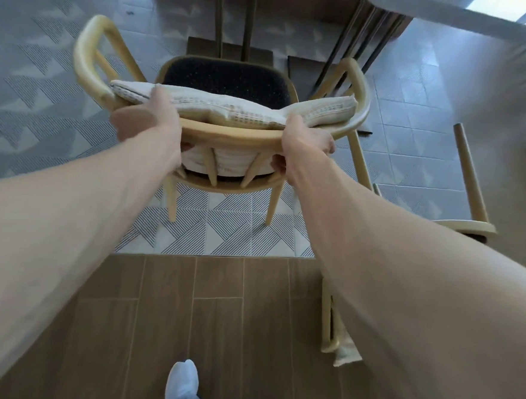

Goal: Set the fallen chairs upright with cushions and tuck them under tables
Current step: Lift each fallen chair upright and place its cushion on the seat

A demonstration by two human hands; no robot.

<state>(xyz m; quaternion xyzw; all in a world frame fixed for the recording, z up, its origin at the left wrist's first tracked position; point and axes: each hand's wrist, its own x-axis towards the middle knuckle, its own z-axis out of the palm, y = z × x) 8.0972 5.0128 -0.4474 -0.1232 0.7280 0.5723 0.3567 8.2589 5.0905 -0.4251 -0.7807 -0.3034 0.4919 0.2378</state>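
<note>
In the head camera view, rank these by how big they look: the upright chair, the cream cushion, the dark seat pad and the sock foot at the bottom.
Largest to smallest as they appear:
1. upright chair
2. cream cushion
3. dark seat pad
4. sock foot, though it is cut off by the frame edge and sits nearer the camera, so its rank is unsure.

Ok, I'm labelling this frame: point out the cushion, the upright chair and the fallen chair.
cushion (230, 108): head view, middle of its fabric.
upright chair (229, 134): head view, curved back rail.
fallen chair (470, 179): head view, raised leg.

Two wooden chairs, upright chair (229, 131) and fallen chair (470, 195); two cushions (231, 106) (345, 354); two hands (148, 122) (306, 140).
</note>
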